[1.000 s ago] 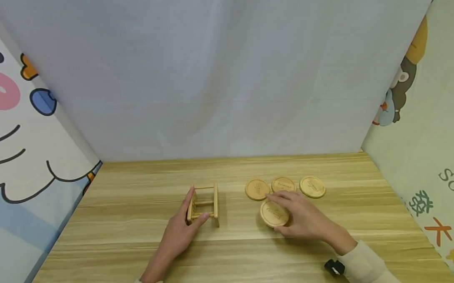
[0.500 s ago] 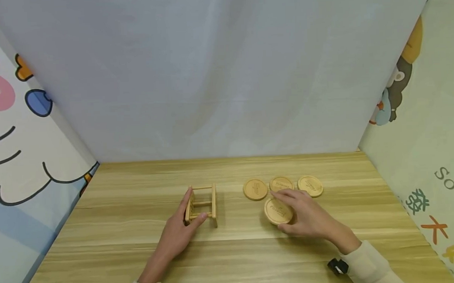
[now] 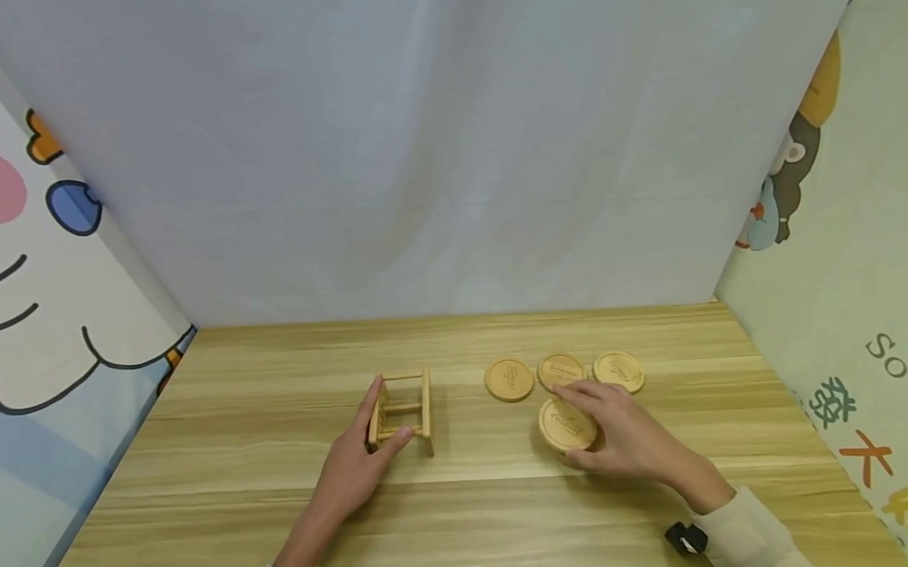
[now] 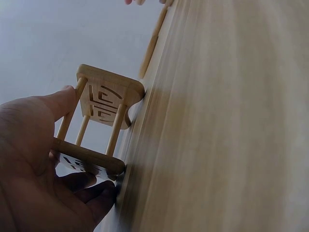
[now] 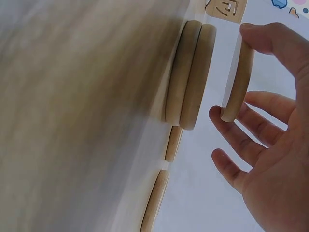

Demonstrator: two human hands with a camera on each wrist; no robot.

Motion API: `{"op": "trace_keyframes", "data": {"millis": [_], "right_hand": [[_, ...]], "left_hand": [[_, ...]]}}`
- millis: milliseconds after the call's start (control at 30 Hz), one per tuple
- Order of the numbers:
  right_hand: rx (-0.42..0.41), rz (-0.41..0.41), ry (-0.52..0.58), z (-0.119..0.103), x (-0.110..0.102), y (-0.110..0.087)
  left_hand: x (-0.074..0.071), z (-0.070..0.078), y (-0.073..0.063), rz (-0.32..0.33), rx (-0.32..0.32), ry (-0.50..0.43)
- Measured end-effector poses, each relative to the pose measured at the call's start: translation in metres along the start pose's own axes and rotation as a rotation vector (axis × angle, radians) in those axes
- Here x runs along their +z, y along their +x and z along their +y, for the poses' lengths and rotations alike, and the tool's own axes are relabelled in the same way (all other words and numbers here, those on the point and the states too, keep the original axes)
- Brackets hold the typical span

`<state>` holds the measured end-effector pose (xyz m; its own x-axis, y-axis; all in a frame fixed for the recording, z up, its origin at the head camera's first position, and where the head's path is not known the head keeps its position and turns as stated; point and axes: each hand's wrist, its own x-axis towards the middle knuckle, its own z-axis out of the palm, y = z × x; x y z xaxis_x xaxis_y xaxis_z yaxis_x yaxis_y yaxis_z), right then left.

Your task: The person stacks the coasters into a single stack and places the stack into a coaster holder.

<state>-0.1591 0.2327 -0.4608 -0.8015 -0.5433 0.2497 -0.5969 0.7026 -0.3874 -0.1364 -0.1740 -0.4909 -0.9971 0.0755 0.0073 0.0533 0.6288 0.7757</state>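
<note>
My left hand (image 3: 359,470) grips a small wooden coaster holder (image 4: 111,96), with cut-out end panels joined by dowels. The thumb lies at a dowel and the other fingers are at the near panel. The holder stands on the table. My right hand (image 3: 628,432) pinches a round wooden coaster (image 5: 239,79) by its edge, thumb on one side and fingertips on the other. In the right wrist view this coaster hangs just above two stacked coasters (image 5: 190,77), apart from them. From the head, the held coaster hides that stack.
Behind the right hand lie three round coasters in a row: a left one (image 3: 509,380), a middle one (image 3: 562,370) partly behind the fingers, and a right one (image 3: 619,372). A pale curtain (image 3: 449,150) closes off the back of the wooden table (image 3: 277,365).
My right hand has moved a little to the right with the coaster pinched in it. The left hand keeps its grip on the holder; the head view has shifted slightly.
</note>
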Motion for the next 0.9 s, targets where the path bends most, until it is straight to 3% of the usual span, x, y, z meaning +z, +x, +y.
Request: {"op": "trace_keyframes", "data": {"millis": [900], "right_hand": [[0.014,0.018,-0.004,0.005,-0.002,-0.012]], "left_hand": [[0.0,0.0,0.001,-0.014,0.004,-0.011]]}}
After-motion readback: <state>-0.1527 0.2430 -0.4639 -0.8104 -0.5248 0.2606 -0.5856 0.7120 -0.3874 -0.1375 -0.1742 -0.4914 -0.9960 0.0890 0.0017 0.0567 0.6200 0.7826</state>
